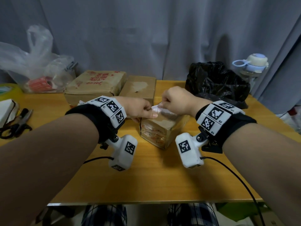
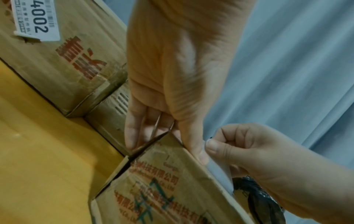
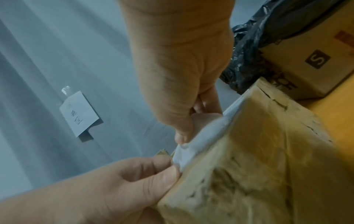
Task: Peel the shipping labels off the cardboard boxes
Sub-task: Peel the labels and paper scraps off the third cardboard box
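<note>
Fingers point(image 1: 160, 105) pinching crinkled white label point(image 1: 156, 108), cardboard box point(image 1: 161, 128)

- small box point(image 1: 160, 129) mid tabletop point(image 1: 146, 176), both hands on its top
- two boxes point(image 1: 96, 85) point(image 1: 140, 86) behind it, side by side
- scissors point(image 1: 16, 124), tape roll point(image 1: 8, 90) far left
- clear bag point(image 1: 32, 62) back left
- trash bag point(image 1: 216, 80), bottle point(image 1: 254, 64) back right
</note>
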Demonstrator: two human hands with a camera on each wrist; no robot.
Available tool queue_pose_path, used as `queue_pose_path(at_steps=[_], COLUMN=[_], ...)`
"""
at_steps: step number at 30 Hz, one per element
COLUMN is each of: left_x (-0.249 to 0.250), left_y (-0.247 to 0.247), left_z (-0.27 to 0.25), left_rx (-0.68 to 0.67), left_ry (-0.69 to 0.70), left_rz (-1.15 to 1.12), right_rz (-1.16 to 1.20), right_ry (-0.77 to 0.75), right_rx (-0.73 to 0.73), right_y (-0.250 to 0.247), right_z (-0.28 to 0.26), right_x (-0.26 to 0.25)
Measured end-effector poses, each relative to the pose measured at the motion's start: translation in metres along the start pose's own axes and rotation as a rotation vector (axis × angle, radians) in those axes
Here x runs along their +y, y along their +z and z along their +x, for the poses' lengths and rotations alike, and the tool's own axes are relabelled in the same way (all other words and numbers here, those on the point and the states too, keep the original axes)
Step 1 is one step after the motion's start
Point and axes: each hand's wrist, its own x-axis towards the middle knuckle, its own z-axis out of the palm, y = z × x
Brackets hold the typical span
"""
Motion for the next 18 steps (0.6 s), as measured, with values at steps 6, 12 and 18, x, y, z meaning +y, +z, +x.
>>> queue_pose_path(at_steps=[6,12,18], left_x=[-0.002,-0.001,0.003], left_y=[0.0,-0.001,0.002], left_z=[0.001,0.0,-0.009], left_rx=[-0.024,-0.01,0.102], left_ry=[-0.004,0.009,0.052], left_rz=[-0.053,-0.027,0.1], right_rz=[0.197,0.457,0.219], right_ry=[0.048,0.097,0.069], right_rx=[0.088,0.114,-0.046], right_y=[0.004,0.003,-0.01], right_z=[-0.002,-0.006,-0.009], right_x=[0.013,0.017,0.007])
